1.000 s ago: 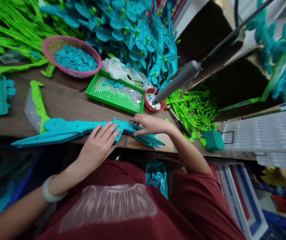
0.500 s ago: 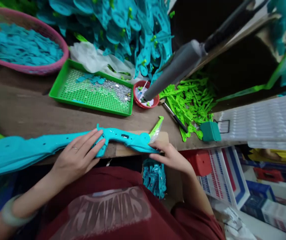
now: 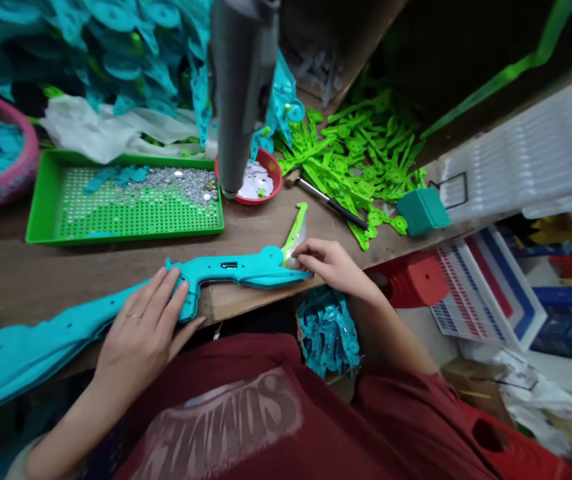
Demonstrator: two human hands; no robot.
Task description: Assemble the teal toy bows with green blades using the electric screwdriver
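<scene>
A long turquoise plastic toy body, with a grip-shaped drop near its middle, lies along the front edge of the table. My left hand rests over its middle, fingers stretched out flat across the top. At the body's right end stands a lime-green strip with a clear blade-like piece, tilted upward. Beside its base, my right hand has thumb and fingers pinched together. Whatever lies between those fingertips is hidden. A cardboard piece sits under the body.
Behind are a green mesh tray with small metal parts, a red basket and a hanging grey tool. A hammer lies by a heap of lime-green parts. A pink basket stands left.
The camera view has swung right. My right hand has moved from the tip of the turquoise body to the base of the green-and-clear piece, fingers drawn together. The left hand stays on the body.
</scene>
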